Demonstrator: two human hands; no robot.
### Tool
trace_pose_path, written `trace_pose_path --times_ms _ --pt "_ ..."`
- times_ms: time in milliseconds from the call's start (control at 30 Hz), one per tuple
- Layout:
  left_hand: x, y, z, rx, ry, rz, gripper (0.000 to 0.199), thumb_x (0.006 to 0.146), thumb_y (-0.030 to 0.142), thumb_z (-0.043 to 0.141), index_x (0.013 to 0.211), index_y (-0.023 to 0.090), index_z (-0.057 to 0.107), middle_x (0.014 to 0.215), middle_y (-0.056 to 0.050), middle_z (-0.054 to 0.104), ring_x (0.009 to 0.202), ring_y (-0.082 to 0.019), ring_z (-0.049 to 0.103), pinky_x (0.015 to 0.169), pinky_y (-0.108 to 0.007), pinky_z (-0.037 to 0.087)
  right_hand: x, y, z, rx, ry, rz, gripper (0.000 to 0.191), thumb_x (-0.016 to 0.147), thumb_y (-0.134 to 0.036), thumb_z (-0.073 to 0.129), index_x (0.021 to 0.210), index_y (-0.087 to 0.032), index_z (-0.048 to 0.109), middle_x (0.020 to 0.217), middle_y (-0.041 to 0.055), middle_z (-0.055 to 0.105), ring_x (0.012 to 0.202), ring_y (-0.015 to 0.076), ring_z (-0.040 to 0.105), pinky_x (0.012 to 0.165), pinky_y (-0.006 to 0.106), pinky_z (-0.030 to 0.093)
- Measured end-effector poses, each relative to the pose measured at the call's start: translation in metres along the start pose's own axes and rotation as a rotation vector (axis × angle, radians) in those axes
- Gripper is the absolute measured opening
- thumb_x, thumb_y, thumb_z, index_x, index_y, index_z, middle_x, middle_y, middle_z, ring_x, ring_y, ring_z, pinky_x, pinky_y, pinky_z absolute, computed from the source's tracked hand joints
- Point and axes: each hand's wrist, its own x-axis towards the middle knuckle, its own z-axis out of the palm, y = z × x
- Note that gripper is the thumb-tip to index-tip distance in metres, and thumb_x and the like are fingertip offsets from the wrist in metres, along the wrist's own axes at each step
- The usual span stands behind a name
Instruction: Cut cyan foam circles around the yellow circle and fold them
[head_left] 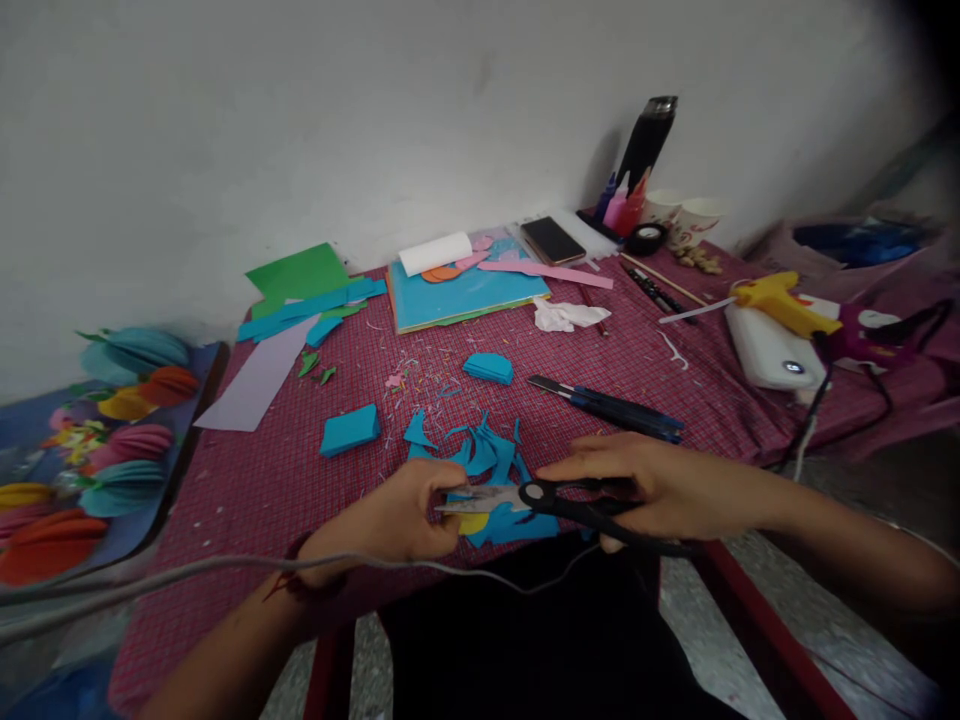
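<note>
at the lower middle of the frame, the right hand [660, 482] grips the black scissors [532, 493] by the handles, so the blades reach the bent left fingers [439, 478]; i can't tell what those hold. blue scraps [484, 452] lie just above, likely to leave hand room.

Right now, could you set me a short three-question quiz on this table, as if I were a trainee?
1. True or false: the right hand holds the black-handled metal scissors.
2. Which lies nearest those scissors?
A) the yellow glue gun
B) the blue-and-black utility knife
C) the dark rectangular phone
3. Fill in: the body of the tall cylindrical bottle, behind the small coloured plastic squeeze bottles, is ____.

Key: 1 true; 2 B; 3 black.
</note>
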Motion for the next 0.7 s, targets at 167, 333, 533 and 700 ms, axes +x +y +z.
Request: trace_pose_path --times_ms 167,333,533,700 --pt "0.0003 -0.0026 0.0020 0.042 0.015 0.008 0.010 0.066 0.009 0.050 0.063 0.017 0.045 0.059 0.006 0.039 0.055 -0.008 0.034 0.049 -0.022 0.025 0.0005 -0.0005 -0.0008 0.050 -0.038 -0.007 0.060 0.077 -0.029 0.069 0.133 -0.026 0.049 0.111 0.0053 0.064 0.099 0.0197 0.060 0.084 0.028 0.046" --pt "0.0001 -0.0024 0.0020 0.029 0.008 0.008 0.011 0.064 0.008 0.051 0.063 0.017 0.045 0.060 0.006 0.039 0.056 -0.008 0.034 0.050 -0.022 0.026 0.0003 0.0003 -0.0001 0.070 -0.040 0.002 0.061 0.076 -0.030 0.069 0.133 -0.026 0.049 0.113 0.0060 0.063 0.100 0.0199 0.059 0.084 0.028 0.045" --pt "0.0014 0.0032 0.0004 0.030 -0.001 -0.001 0.012 0.064 0.007 0.049 0.062 0.017 0.043 0.059 0.006 0.038 0.055 -0.008 0.033 0.049 -0.022 0.025 -0.0020 0.0043 0.0014 0.126 -0.036 0.028 0.061 0.076 -0.031 0.070 0.133 -0.025 0.049 0.112 0.0058 0.062 0.100 0.0202 0.058 0.085 0.029 0.045" --pt "0.0013 0.0055 0.0002 0.066 0.007 0.030 0.014 0.063 0.004 0.047 0.062 0.018 0.043 0.059 0.005 0.040 0.055 -0.009 0.035 0.050 -0.023 0.025 -0.0022 0.0080 0.0017 0.196 -0.058 0.023 0.063 0.075 -0.034 0.071 0.133 -0.024 0.049 0.108 0.0054 0.062 0.097 0.0195 0.058 0.083 0.029 0.045"
